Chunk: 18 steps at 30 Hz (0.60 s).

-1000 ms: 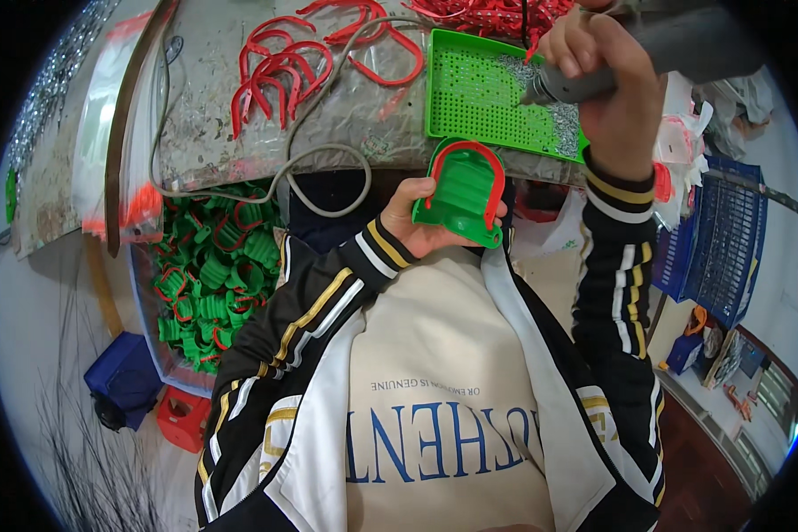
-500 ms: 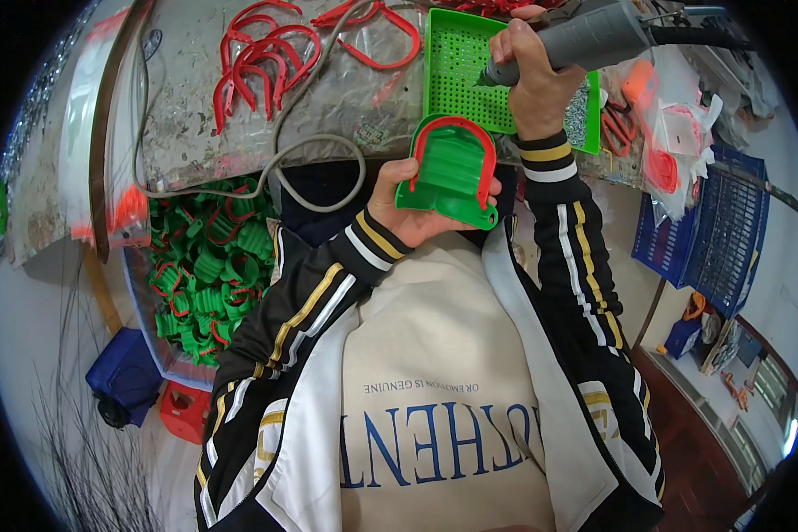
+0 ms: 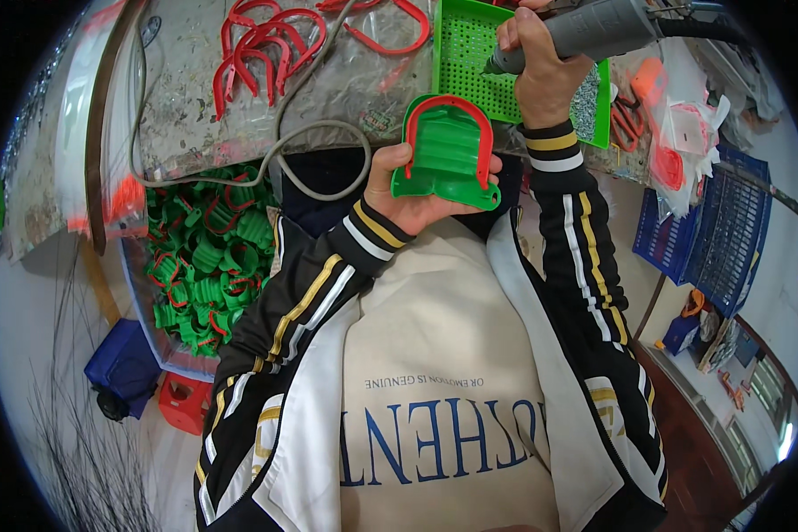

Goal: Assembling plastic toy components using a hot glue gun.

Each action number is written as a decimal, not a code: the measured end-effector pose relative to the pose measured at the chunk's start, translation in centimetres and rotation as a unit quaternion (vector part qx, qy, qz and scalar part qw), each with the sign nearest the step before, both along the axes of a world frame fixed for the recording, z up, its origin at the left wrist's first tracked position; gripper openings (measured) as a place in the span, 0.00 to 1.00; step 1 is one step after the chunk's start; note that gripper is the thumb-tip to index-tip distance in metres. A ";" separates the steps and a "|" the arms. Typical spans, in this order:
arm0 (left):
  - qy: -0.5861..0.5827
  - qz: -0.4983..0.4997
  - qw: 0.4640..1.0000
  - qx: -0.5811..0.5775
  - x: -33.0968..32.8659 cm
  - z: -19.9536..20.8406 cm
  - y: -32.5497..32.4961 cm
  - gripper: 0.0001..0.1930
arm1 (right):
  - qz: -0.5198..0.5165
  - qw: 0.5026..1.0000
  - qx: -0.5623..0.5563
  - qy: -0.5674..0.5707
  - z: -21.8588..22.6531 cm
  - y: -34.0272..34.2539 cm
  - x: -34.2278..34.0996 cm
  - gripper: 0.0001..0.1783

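My left hand (image 3: 397,188) grips a green scoop-shaped plastic part (image 3: 448,152) from below and the side, thumb on its left edge. A red U-shaped strip (image 3: 486,133) lies along the part's rim, its curve facing away from me. My right hand (image 3: 545,84) is wrapped round a grey electric screwdriver (image 3: 598,34), whose tip points left over a green perforated tray (image 3: 438,53). Tip and held part are apart. Small metal screws (image 3: 585,106) fill the tray's right section, partly hidden by my right wrist.
Loose red U-shaped strips (image 3: 279,44) lie on the worn table at the far left. A grey cable (image 3: 319,127) loops over the table edge. To my left stands a bin of green-and-red parts (image 3: 208,257); blue crates (image 3: 727,222) are at the right.
The whole view has shifted slightly. The green part with its red strip has risen a little and sits straighter in my left hand. The screwdriver remains over the tray.
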<state>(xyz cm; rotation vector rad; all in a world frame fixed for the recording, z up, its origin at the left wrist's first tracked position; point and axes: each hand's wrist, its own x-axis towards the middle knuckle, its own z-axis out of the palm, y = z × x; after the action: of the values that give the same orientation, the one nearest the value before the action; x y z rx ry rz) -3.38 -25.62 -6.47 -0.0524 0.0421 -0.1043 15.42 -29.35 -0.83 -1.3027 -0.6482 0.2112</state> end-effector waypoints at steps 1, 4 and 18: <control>0.001 0.004 1.000 0.006 0.0 0.0 0.0 0.40 | -0.013 1.000 -0.023 -0.013 -0.3 -0.1 0.2 0.08; -0.002 0.011 1.000 0.006 -0.1 -0.1 0.1 0.40 | 0.027 0.986 0.002 -0.164 -2.1 -0.4 1.8 0.05; -0.002 0.005 0.999 -0.032 -0.3 0.0 0.2 0.40 | 0.075 0.992 0.079 0.068 8.0 0.0 -4.2 0.17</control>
<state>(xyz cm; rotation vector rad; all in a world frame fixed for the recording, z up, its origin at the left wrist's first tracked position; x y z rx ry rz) -3.67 -25.39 -6.47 -0.1160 0.0355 -0.0952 11.24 -29.31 7.14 -1.0785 -0.6336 0.3603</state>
